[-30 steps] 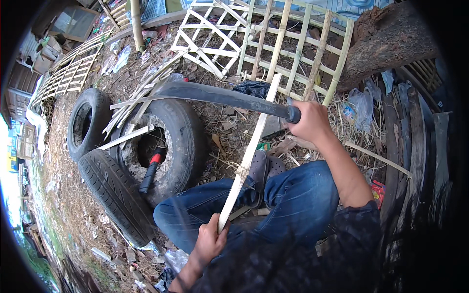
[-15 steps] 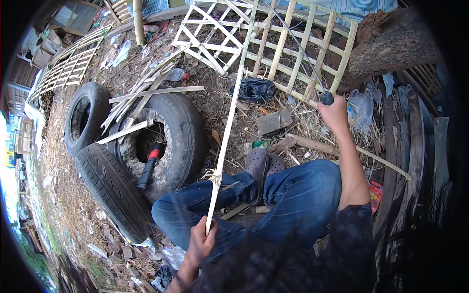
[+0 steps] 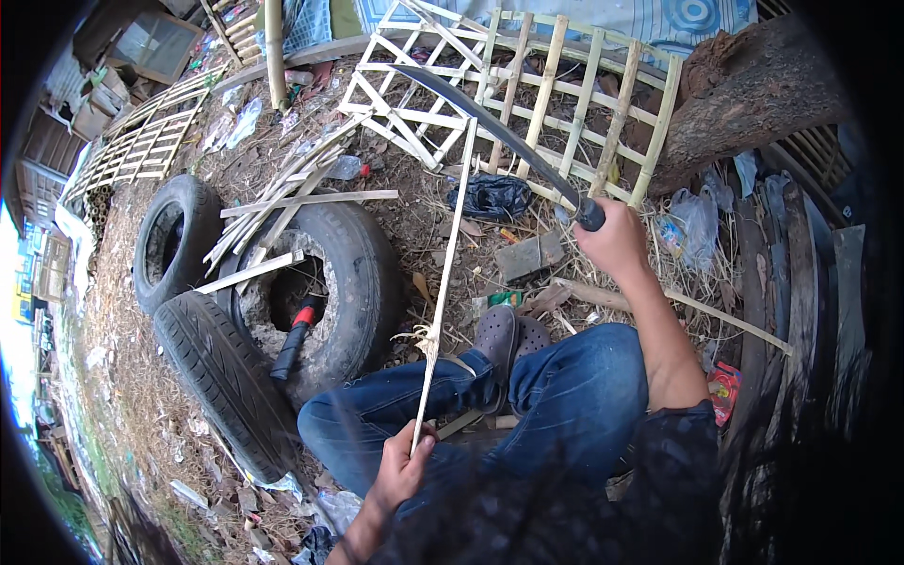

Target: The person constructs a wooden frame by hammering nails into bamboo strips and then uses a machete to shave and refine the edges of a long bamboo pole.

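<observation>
My left hand [image 3: 403, 468] is closed round the near end of a long, pale bamboo strip [image 3: 450, 264], which points up and away from me. Partway along it, curled shavings [image 3: 421, 336] stick out from the strip. My right hand [image 3: 614, 243] grips the black handle of a long-bladed machete [image 3: 499, 130]. Its dark blade slants up to the left, above the far end of the strip, in front of a bamboo lattice [image 3: 553, 89]. Whether the blade touches the strip I cannot tell.
An upright-treaded tyre [image 3: 221, 377] leans by a concrete-filled tyre [image 3: 363, 273] bearing bamboo strips [image 3: 282, 188] and a red-and-black handled tool [image 3: 298, 334]. Another tyre [image 3: 155, 264] stands behind. A brick [image 3: 529, 259], a black plastic bag [image 3: 494, 195] and a tree trunk [image 3: 763, 94] lie ahead and right.
My right hand has moved slightly left and nearer, and the machete blade has swung left with its flat side more in view. The bamboo strip has shifted slightly, with a longer shaving curling off.
</observation>
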Available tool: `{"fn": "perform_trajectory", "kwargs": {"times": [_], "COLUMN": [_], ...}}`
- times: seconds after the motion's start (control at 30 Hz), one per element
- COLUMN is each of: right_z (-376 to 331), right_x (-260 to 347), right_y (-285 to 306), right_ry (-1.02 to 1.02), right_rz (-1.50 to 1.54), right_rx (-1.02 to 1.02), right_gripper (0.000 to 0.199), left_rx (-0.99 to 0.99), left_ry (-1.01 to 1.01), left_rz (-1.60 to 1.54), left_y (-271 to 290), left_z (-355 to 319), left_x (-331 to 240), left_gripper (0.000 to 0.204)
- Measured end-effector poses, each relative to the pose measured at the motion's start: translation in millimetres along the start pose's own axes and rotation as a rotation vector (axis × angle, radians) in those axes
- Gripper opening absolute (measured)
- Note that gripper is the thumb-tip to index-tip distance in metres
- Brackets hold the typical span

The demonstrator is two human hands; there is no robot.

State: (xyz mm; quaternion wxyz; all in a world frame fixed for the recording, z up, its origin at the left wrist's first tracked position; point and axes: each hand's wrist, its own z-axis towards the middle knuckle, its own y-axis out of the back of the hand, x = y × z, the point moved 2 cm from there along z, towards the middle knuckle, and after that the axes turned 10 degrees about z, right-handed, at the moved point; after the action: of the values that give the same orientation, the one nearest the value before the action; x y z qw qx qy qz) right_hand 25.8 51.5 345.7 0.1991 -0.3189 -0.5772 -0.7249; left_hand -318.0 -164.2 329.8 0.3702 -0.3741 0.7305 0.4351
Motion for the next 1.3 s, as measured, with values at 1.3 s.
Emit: {"fn": "perform_trajectory", "kwargs": {"times": [1.3], "right_z": [-32.3], "right_x": [56.7], "right_y": [-28.4], "right_ry": [0.608], "right_rz": [-0.044], "right_rx": [0.412], "right_gripper": [0.025], "left_rx": [-0.160], "left_ry": [-0.023], "left_rz": [0.417], "left_y": [-10.4], "left_z": [43.5], "left_x": [-12.8], "left_gripper": [0.017]}}
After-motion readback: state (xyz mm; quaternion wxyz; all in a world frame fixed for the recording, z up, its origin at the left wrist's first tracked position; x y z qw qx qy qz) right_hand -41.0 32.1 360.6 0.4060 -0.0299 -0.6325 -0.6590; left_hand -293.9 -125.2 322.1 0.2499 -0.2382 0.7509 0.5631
